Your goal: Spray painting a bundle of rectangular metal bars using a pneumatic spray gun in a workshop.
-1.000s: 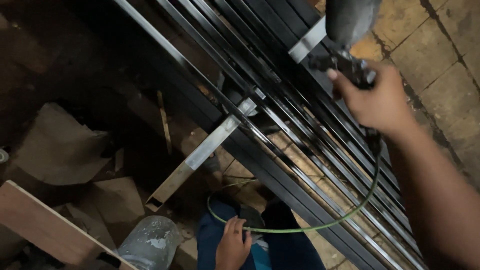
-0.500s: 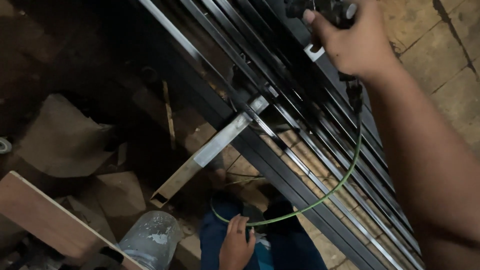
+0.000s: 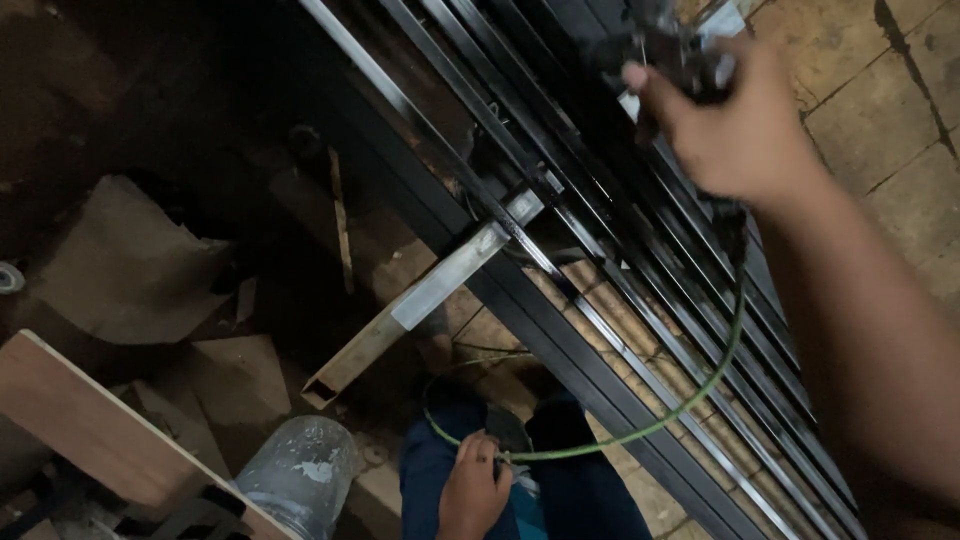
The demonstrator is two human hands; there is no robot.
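At the far left lies a crumpled sheet of cardboard [image 3: 120,265] on the dark floor, and below it a wooden board [image 3: 90,425] runs slantwise toward the bottom edge; just right of the board stands a paint-spattered plastic jar [image 3: 295,475]; a pale square metal tube [image 3: 420,300] leans from the floor up to the black metal grille [image 3: 600,300], touching its frame. Your left hand [image 3: 475,490] sits low at your knees, grip closed on the green hose [image 3: 640,430], pinching it near a loop; the hose then sweeps right and up in a curve across the bars. Your right hand [image 3: 735,130] is up at the top of the grille, grip wrapped tight around a dark spray gun [image 3: 670,50], which is blurred, so its nozzle direction you cannot read; it hangs just above the upper bars. By the look of it you are mid-coat, working along the bars with the hose kept out of the way; the next pass, I would judge, calls for slack fed from the left hand and a level gun; mind the hose brushing wet bars.
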